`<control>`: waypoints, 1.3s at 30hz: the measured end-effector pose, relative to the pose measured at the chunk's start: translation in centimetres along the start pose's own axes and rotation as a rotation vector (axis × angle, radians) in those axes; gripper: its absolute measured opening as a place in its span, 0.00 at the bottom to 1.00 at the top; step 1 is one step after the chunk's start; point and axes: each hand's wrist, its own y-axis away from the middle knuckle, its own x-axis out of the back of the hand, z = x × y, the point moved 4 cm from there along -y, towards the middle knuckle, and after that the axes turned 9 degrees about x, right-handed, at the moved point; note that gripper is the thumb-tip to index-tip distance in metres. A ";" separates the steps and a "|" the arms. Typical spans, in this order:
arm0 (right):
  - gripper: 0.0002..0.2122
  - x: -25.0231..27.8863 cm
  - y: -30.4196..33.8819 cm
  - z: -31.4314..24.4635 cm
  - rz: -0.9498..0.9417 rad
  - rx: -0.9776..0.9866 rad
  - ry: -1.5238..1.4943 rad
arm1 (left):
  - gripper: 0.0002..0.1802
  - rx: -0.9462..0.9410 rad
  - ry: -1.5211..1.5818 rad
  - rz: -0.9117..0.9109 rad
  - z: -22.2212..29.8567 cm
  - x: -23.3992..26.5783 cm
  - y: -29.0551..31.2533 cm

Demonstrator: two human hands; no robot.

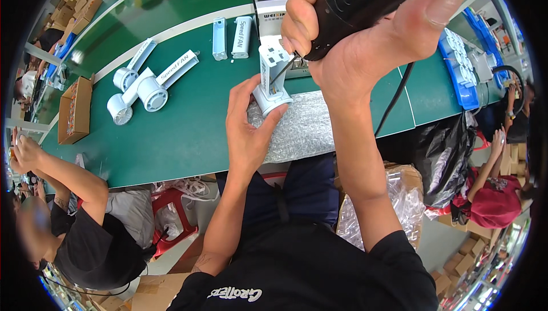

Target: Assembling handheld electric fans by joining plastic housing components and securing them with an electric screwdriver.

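My left hand (pixel 246 129) is closed round the round lower end of a pale blue handheld fan housing (pixel 270 98), which stands upright at the near middle of the green bench. High at the right, my right hand (pixel 357 54) grips a black electric screwdriver (pixel 351 11). Its thin bit slants down to the left into the open side of the housing; whether a screw is at the tip is too small to tell. Bubble wrap (pixel 305 125) lies under and beside the housing.
Left of the housing lie several fan parts (pixel 153 94), with two handle shells (pixel 242 37) behind. A grey box (pixel 277 14) stands behind my hands. At right is a blue tray (pixel 468 95) of round parts; a cardboard box (pixel 83 108) sits left. Co-workers sit on both sides.
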 end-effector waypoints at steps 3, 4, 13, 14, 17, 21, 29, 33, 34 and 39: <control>0.51 -0.3 -0.4 -0.5 0.286 -0.042 0.066 | 0.34 0.002 0.013 0.010 0.1 -0.2 0.1; 0.50 -0.3 -0.6 -0.6 0.294 -0.058 0.078 | 0.34 0.002 0.014 0.007 0.1 -0.3 0.0; 0.39 0.0 0.3 -0.3 0.159 -0.045 0.197 | 0.34 -0.008 0.075 -0.019 0.7 -0.5 0.0; 0.39 -1.8 -0.4 -0.6 0.164 -0.047 0.185 | 0.33 -0.025 0.009 0.008 1.0 -0.2 0.1; 0.31 -4.2 -1.1 -2.1 0.749 -0.543 0.744 | 0.33 -0.068 -0.069 0.047 1.1 0.1 0.3; 0.28 -4.2 -0.8 -2.3 0.658 -0.507 0.846 | 0.33 -0.085 -0.071 0.060 1.5 -0.2 0.3; 0.30 -4.2 -1.0 -1.5 0.636 -0.308 0.913 | 0.34 -0.119 -0.077 0.071 1.4 -0.1 0.0; 0.23 -4.5 -0.7 -1.4 0.743 -0.382 0.841 | 0.33 -0.156 -0.178 0.077 1.4 0.5 0.3; 0.22 -4.6 -0.7 -1.9 0.791 -0.409 0.861 | 0.33 -0.173 -0.186 0.103 1.5 1.2 0.7; 0.09 -4.6 -0.6 -10.2 0.770 -0.358 1.026 | 0.34 0.009 0.126 0.000 -1.5 5.5 -0.3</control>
